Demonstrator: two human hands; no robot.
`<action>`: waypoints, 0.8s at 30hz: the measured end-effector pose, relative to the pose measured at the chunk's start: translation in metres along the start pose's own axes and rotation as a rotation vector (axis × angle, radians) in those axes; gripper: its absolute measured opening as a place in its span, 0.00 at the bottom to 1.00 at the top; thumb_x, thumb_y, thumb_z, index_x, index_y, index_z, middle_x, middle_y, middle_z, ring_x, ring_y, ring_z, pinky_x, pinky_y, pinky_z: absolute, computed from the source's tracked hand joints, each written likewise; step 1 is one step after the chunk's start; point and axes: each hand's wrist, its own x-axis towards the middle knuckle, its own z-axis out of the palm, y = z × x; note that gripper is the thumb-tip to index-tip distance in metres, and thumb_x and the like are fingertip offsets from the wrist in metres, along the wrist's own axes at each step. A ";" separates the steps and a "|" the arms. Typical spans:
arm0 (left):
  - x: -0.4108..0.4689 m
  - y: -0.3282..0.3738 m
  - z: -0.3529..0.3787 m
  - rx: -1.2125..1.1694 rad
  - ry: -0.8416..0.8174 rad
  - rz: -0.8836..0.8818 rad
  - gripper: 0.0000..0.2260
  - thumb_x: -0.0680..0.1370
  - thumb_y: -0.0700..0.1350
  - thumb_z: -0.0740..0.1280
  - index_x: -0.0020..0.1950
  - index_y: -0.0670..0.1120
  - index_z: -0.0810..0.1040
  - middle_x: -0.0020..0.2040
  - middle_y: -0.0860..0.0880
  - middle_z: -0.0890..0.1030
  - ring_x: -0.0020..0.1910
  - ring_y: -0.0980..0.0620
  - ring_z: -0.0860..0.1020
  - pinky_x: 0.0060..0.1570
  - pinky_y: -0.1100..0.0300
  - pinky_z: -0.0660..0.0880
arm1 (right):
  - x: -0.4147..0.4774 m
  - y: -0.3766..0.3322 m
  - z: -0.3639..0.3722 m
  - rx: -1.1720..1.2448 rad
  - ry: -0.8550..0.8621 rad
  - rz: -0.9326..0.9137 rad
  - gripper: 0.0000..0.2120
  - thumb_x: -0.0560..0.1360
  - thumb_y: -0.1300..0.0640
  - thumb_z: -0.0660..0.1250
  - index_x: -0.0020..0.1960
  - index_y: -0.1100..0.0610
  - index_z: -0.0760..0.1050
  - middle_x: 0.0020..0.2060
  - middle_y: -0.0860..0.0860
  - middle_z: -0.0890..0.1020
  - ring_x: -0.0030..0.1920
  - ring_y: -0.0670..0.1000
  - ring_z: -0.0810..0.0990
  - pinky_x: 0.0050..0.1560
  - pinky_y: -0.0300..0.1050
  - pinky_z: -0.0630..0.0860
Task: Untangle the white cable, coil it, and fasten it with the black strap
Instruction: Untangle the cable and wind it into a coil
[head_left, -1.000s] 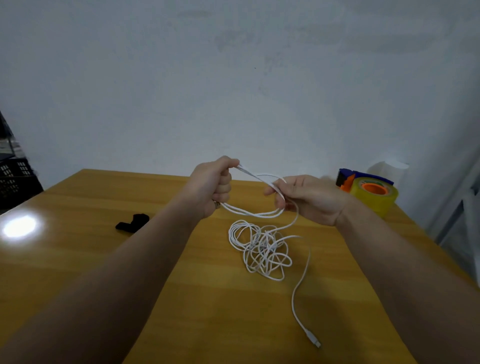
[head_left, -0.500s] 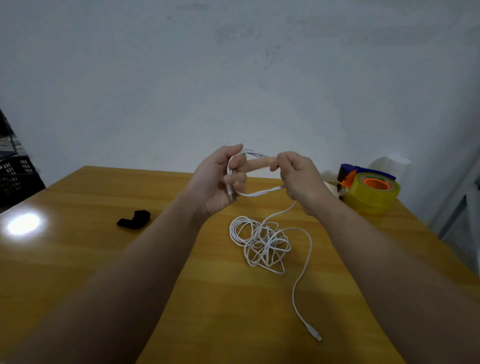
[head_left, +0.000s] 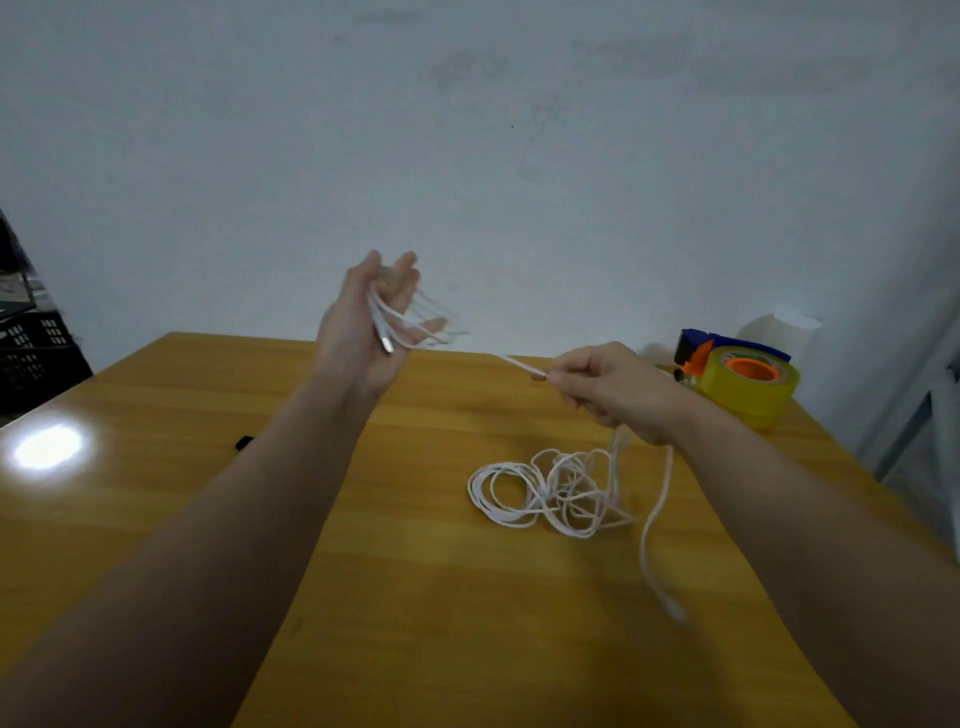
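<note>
- Now, a person's two bare arms reach out over a wooden table (head_left: 467, 649), seen from a head camera looking down.
- The left hand (head_left: 363, 327) is raised with its palm turned to the right and its fingers mostly straight. It seems to serve as a form for coiling: a few blurred loops of the white cable (head_left: 543, 493) hang around it, and a metal-tipped connector (head_left: 387, 344) lies against the palm.
- The right hand (head_left: 613, 389), lower and further right, pinches one strand between thumb and fingertips, the other fingers curled. The strand runs up and left toward the left hand, probably held taut so the next turn lays neatly.
- Below the right hand the cable drops to a tangled heap on the table, right of centre. Most of its length lies there, so untangling and coiling look barely begun.
- A loose tail runs from the heap toward the near edge and ends in a blurred plug (head_left: 674, 610).
- The black strap (head_left: 244, 443) lies on the table to the left, mostly hidden behind the left forearm, apparently set aside for the final step.
- A yellow tape dispenser (head_left: 748, 387) sits at the far right corner, apart from the work.
</note>
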 end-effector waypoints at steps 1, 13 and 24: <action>0.003 0.005 -0.007 0.010 0.050 0.018 0.18 0.82 0.49 0.58 0.32 0.48 0.65 0.63 0.42 0.77 0.68 0.49 0.71 0.62 0.37 0.68 | -0.002 0.005 -0.005 -0.001 0.010 0.020 0.08 0.78 0.58 0.63 0.46 0.56 0.81 0.26 0.47 0.70 0.25 0.47 0.59 0.24 0.39 0.55; 0.007 -0.030 -0.007 0.435 0.145 -0.100 0.17 0.83 0.51 0.55 0.37 0.45 0.69 0.67 0.43 0.75 0.71 0.47 0.67 0.63 0.52 0.65 | -0.006 -0.032 0.005 -1.011 -0.103 -0.257 0.10 0.78 0.51 0.63 0.55 0.46 0.80 0.44 0.45 0.70 0.43 0.44 0.68 0.46 0.47 0.70; -0.011 -0.045 0.022 0.858 -0.146 -0.224 0.17 0.83 0.52 0.52 0.41 0.42 0.67 0.36 0.43 0.79 0.31 0.46 0.81 0.32 0.58 0.77 | -0.006 -0.068 0.016 -1.042 -0.118 -0.317 0.07 0.77 0.52 0.65 0.51 0.49 0.81 0.45 0.45 0.76 0.49 0.47 0.73 0.46 0.47 0.71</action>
